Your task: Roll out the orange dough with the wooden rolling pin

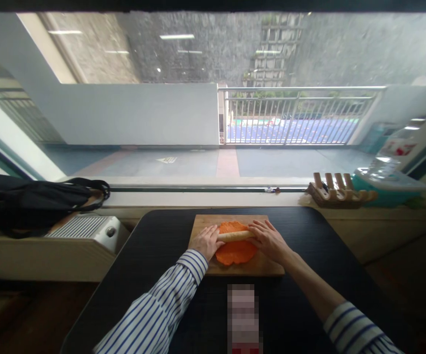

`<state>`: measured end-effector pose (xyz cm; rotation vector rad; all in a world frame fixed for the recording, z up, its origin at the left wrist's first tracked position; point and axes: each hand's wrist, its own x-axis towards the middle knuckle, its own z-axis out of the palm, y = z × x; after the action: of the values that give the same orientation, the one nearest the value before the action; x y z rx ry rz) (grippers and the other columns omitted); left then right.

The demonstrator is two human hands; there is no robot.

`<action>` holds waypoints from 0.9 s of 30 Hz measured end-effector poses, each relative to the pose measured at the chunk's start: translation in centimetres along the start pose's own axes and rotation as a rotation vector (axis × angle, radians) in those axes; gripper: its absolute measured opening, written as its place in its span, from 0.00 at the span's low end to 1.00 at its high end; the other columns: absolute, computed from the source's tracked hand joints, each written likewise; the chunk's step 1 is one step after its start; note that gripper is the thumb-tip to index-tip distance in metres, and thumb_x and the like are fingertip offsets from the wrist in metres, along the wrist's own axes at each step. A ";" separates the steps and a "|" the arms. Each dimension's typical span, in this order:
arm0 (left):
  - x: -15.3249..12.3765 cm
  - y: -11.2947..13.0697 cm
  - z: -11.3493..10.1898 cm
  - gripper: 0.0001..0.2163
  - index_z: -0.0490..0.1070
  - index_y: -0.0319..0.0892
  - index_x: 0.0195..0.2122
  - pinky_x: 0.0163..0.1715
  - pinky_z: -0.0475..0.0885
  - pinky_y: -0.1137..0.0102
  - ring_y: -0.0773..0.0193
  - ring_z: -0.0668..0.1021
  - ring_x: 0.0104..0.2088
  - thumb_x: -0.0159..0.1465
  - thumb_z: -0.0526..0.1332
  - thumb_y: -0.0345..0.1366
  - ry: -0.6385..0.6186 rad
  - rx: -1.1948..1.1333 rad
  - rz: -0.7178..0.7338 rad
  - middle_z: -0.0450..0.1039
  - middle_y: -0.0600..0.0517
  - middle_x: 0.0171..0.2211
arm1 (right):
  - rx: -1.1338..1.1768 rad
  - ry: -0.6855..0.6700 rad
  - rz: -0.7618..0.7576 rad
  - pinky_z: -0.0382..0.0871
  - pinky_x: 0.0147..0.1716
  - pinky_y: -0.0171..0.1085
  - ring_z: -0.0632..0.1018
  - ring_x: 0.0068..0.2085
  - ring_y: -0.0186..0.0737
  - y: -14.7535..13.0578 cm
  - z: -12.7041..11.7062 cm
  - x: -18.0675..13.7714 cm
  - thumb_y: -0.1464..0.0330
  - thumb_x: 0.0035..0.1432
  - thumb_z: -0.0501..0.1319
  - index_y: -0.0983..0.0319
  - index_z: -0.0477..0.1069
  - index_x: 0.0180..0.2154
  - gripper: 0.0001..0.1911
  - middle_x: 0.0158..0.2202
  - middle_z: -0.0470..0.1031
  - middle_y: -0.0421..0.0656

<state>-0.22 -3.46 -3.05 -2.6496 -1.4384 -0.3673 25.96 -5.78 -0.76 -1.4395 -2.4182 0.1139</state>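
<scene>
A pale wooden rolling pin point(236, 236) lies crosswise over a flat, uneven sheet of orange dough point(235, 253). Under the dough is a wooden board point(270, 268). My left hand point(206, 241) rests on the pin's left end, its fingers bent over it. At the other end, my right hand point(270, 240) holds the pin from above, fingers together and reaching past it. Both hands cover the ends of the pin. Dough shows in front of and behind it.
The board sits on a black table point(154, 275) beside a window ledge. On the ledge are a black bag point(32, 201), a wooden rack-like object point(340, 194), and a plastic bottle point(392, 152) on a teal box point(386, 194). A blurred patch point(244, 314) covers something nearest me.
</scene>
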 end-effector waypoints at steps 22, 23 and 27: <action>-2.6 -2.0 -0.2 0.30 0.64 0.29 0.57 0.57 0.64 0.53 0.48 0.65 0.60 0.68 0.41 0.50 0.039 0.077 -0.172 0.64 0.36 0.58 | -0.129 -0.149 -0.031 0.39 0.61 0.61 0.51 0.66 0.51 -2.3 1.2 7.0 0.53 0.67 0.39 0.64 0.59 0.60 0.31 0.64 0.56 0.51; -2.3 -2.2 -0.3 0.30 0.64 0.28 0.57 0.57 0.63 0.53 0.48 0.65 0.60 0.68 0.41 0.50 0.023 0.072 -0.184 0.64 0.37 0.58 | -0.134 -0.145 -0.027 0.39 0.61 0.61 0.52 0.66 0.51 -2.2 1.3 7.5 0.53 0.67 0.39 0.63 0.59 0.60 0.30 0.64 0.57 0.51; -1.3 -2.9 -0.3 0.30 0.62 0.28 0.58 0.58 0.62 0.54 0.49 0.65 0.60 0.68 0.40 0.49 0.007 0.035 -0.220 0.65 0.37 0.57 | -0.141 -0.130 -0.021 0.41 0.61 0.61 0.56 0.64 0.51 -1.9 1.8 9.3 0.56 0.67 0.41 0.62 0.62 0.58 0.27 0.62 0.61 0.50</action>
<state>-3.36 -3.04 -3.13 -2.4660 -1.7232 -0.3652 19.71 1.52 0.10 -1.5098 -2.5920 0.0338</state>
